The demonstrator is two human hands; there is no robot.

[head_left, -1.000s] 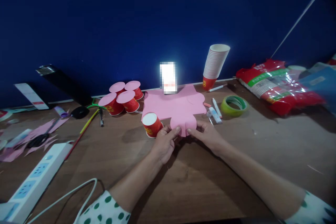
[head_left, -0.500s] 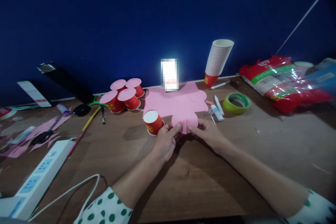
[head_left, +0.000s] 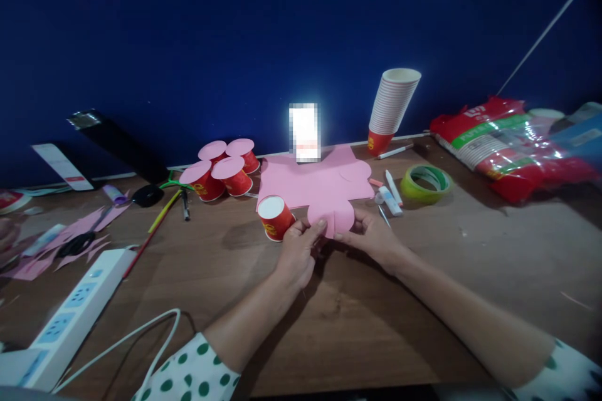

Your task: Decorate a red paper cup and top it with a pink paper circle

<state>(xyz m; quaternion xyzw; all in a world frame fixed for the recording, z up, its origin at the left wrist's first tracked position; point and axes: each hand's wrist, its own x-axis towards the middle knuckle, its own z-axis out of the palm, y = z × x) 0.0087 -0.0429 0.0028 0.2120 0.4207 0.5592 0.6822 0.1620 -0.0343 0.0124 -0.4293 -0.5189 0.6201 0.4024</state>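
Note:
A pink paper cutout (head_left: 333, 214) with two rounded lobes and a crease down its middle is held upright near the table's centre. My left hand (head_left: 297, 254) pinches its lower left edge, thumb in front. At the lower right edge my right hand (head_left: 379, 241) grips it between thumb and fingers. Just left of the cutout stands a red paper cup (head_left: 278, 224) with a white top, close to my left fingers. Behind lie pink paper sheets (head_left: 301, 183), partly covered by the cutout. Several red cups topped with pink paper discs (head_left: 228, 168) stand at the left.
At right are a tilted cup stack (head_left: 394, 106), a tape roll (head_left: 426, 184), a glue tube (head_left: 390, 202), markers and a red cup package (head_left: 493, 144). At left are black scissors (head_left: 78, 244), paper scraps, a power strip (head_left: 70, 319) and another person's blurred hand (head_left: 8, 232).
My right thumb has slid slightly along the cutout's lower edge. The other person's hand has come in at the left edge. The view has shifted slightly.

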